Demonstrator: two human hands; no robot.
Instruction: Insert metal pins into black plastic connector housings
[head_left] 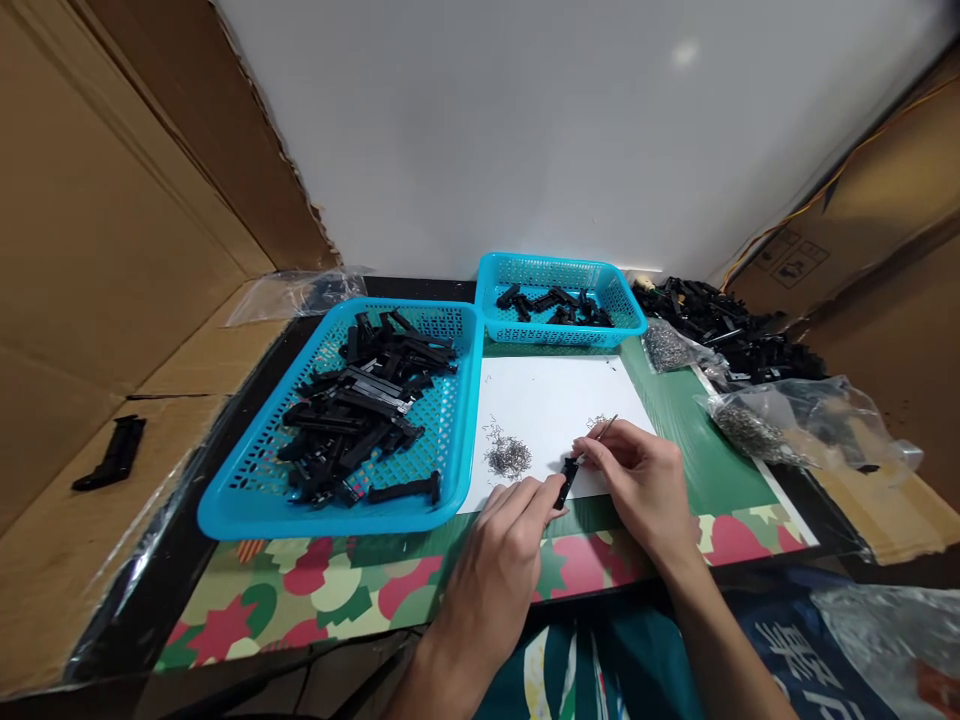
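Note:
My left hand (510, 520) pinches a small black plastic part (568, 481) over the near edge of a white sheet (551, 400). My right hand (637, 470) is closed on a thin metal tool (604, 430), probably tweezers, its tip at the top of the black part. A heap of tiny metal springs (508, 457) lies on the sheet just left of my hands, and a smaller scatter (598, 421) lies behind the tool.
A large blue basket (225, 500) of long black parts sits at the left, a smaller blue basket (628, 300) behind the sheet. Loose black parts (720, 320) and plastic bags of springs (757, 425) lie at the right. Cardboard walls stand on both sides; one black part (112, 455) rests on the left cardboard.

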